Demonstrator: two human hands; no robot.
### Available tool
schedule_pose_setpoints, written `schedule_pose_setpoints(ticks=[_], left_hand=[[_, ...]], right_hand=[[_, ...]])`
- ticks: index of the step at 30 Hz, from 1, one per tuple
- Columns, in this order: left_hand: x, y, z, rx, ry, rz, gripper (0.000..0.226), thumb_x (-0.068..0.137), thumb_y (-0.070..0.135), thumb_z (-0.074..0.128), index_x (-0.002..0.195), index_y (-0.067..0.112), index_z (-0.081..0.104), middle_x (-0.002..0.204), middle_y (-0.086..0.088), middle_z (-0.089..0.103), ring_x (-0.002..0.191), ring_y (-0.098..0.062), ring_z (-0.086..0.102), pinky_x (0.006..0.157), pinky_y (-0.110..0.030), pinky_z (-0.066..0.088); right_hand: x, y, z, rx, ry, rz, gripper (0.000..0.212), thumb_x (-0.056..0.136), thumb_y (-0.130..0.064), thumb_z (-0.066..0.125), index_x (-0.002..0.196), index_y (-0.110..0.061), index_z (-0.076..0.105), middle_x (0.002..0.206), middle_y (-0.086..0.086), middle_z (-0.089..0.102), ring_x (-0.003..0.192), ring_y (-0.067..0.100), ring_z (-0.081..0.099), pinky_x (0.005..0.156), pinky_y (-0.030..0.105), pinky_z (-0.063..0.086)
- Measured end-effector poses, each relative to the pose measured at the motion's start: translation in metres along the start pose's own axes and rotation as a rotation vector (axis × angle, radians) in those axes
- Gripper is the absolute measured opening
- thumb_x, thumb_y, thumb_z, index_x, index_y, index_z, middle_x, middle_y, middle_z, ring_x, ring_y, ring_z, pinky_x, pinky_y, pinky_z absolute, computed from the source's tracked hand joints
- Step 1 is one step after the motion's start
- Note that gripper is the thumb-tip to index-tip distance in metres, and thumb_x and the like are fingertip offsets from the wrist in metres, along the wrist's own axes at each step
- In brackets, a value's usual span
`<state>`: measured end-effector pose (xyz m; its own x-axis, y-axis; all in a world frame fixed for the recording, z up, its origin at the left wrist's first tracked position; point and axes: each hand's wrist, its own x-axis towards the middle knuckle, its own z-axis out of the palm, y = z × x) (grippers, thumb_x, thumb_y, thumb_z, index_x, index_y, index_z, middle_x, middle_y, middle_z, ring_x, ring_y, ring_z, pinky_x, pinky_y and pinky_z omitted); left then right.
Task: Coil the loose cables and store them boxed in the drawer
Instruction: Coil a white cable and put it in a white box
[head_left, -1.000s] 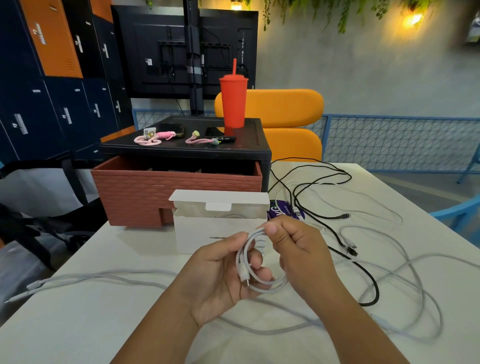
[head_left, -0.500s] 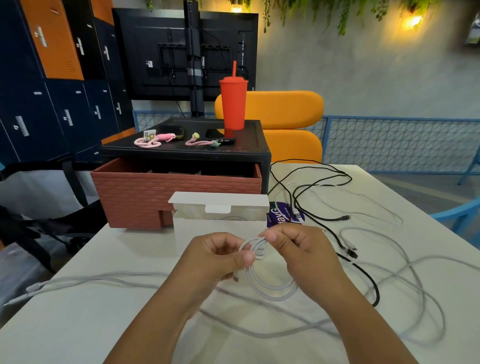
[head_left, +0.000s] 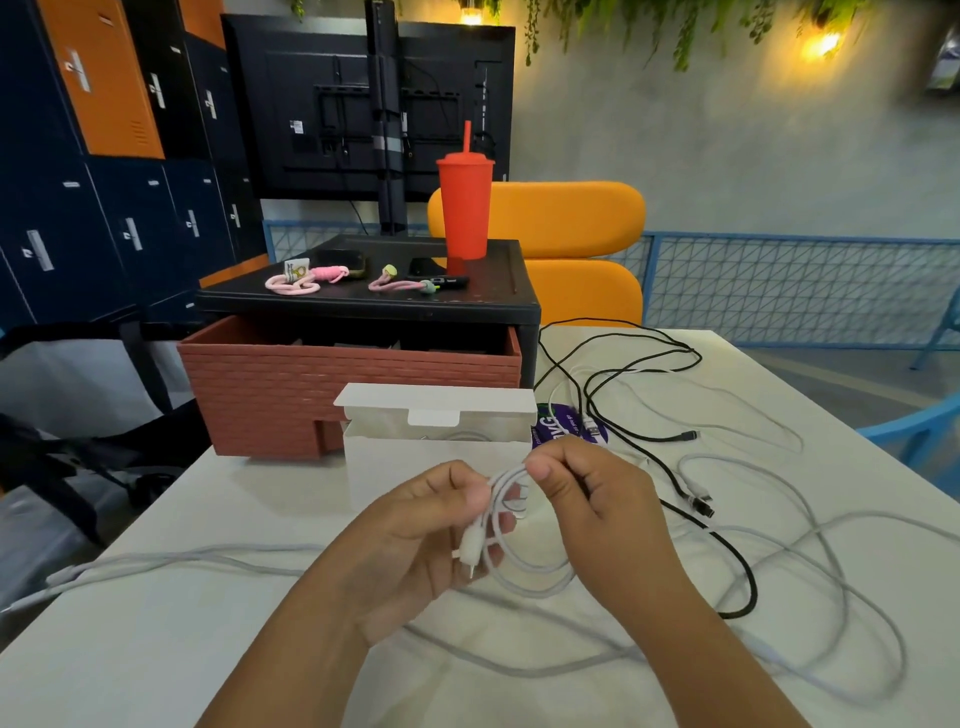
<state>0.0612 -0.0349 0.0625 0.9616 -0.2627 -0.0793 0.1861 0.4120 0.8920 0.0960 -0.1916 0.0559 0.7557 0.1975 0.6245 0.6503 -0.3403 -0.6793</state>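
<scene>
1. The brick-patterned drawer (head_left: 353, 384) stands open at the table's (head_left: 156, 649) left rear.
2. The left hand (head_left: 415, 540) pinches the white cable (head_left: 524, 561) near its plug.
3. That cable hangs in small round loops between both hands, in front of the open white box (head_left: 436, 441).
4. The right hand (head_left: 597, 499) pinches the coil's top.
5. Loose black and white cables (head_left: 737, 519) sprawl right.

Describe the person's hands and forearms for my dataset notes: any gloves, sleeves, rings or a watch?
Both the left hand and the right hand are bare: no gloves, rings or watch visible. The forearms show no sleeves down to the frame's lower edge. Fingernails are short and unpainted.
</scene>
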Motion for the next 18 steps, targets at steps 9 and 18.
schedule_pose_setpoints(ticks=[9,18], left_hand=[[0.004,-0.012,0.012,-0.122,-0.008,0.141,0.031,0.045,0.018,0.091,0.057,0.02,0.062,0.062,-0.003,0.063,0.051,-0.012,0.057,0.048,-0.022,0.049],[0.009,-0.017,0.011,0.663,0.398,0.462,0.025,0.078,0.002,0.069,0.088,0.022,0.057,0.059,0.008,0.054,0.056,-0.006,0.048,0.053,-0.017,0.041]], right_hand=[[-0.002,-0.001,0.005,0.005,0.027,0.0,0.025,0.089,-0.038,0.049,0.064,-0.031,0.052,0.065,-0.016,0.056,0.06,0.0,0.05,0.054,0.009,0.035],[0.003,-0.002,-0.001,0.14,-0.011,0.207,0.02,0.088,-0.022,0.06,0.068,-0.022,0.061,0.051,-0.019,0.053,0.049,-0.001,0.046,0.05,0.009,0.034]])
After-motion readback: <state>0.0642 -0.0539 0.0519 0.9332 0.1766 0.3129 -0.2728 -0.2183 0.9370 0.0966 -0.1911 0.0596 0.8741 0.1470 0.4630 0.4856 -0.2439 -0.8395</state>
